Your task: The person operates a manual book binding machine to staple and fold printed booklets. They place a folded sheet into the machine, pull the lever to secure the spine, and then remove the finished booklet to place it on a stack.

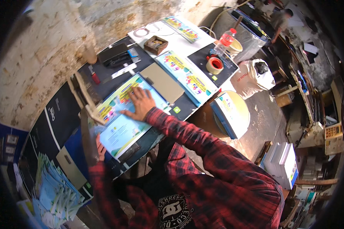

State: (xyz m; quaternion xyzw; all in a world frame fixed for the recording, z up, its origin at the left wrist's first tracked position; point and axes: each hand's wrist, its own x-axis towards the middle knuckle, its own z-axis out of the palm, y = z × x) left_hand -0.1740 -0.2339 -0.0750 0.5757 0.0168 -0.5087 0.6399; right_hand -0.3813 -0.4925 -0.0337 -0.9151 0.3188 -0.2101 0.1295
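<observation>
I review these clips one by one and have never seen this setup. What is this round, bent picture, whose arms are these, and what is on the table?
There is no machine here: a person wears a wide-angle camera on the head, looking down, so straight edges curve. The arms in red plaid sleeves are the person's own. The right hand lies flat, fingers spread, on a colourful printed sheet. The left hand is at that sheet's near edge; its grip is partly hidden. On the dark table also lie a roll of tape, a plastic bottle, a small wooden box and more printed sheets.
</observation>
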